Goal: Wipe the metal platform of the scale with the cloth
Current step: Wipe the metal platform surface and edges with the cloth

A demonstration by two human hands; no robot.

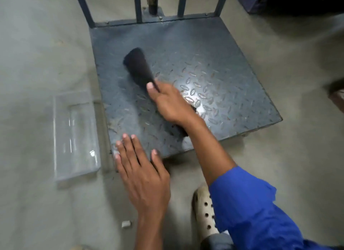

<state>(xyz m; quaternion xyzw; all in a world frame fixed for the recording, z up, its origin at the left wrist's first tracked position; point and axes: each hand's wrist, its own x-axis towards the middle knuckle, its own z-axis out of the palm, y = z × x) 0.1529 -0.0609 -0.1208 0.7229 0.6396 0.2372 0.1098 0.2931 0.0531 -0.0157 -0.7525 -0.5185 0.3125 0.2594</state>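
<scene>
Clear plastic tray point(75, 136) lies on the concrete floor point(37, 54), far left, just beside the scale's left edge. Small pale scrap point(126, 224) on the floor lower down, near the left forearm.

Left hand point(141, 173) flat, palm down, on the near-left corner of the metal platform point(232, 63); fingers point(128, 143) spread apart and extended, tips on the tread plate, thumb out to the right, holding nothing.

Platform is grey-blue diamond-pattern plate, square, sitting low on the floor, bright glare patch right of centre. Dark upright bars point(138, 6) rise from its far edge.

Cloth point(138, 67) is dark, nearly black, blurred, bunched into a long shape on the platform left of centre, running from upper left down toward the right hand. Another dark bit pokes out under the wrist; cannot tell if same cloth.

Right hand point(173, 104) over the middle of the platform, fingers closed together on the near end of the cloth, thumb pressed along the top. Forearm bare, blue sleeve point(251, 208) pushed up at lower right.

White perforated clog point(204, 212) on the floor next to the sleeve, just off the platform's near edge.

Dark box-like thing point(255, 0) at top right on the floor, partly cut off
</scene>
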